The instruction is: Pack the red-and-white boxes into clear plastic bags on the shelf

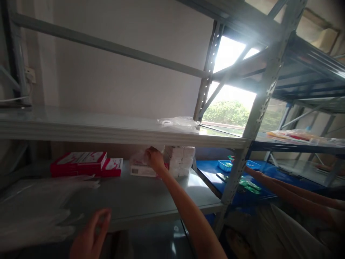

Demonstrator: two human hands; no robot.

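My right hand [154, 159] reaches onto the lower shelf, its fingers closed on thin clear plastic film [138, 157]. Beneath that film lies a white and pink box [142, 170], partly hidden by the hand. Wrapped white small boxes [180, 160] are stacked just right of my wrist. Nearer to me, my left hand [93, 232] hovers by the shelf's front edge, blurred, fingers bent with a gap between them and nothing visible in it. To its left, clear plastic bags [35, 205] spread over the shelf.
Red and white boxes [88, 162] lie at the shelf's back left. Above runs an upper shelf [94, 133] bearing a clear plastic bag [179, 123]. A metal upright [258, 104] stands at right; beyond it, another person's arms [285, 187] reach over a blue table with blue trays [225, 166].
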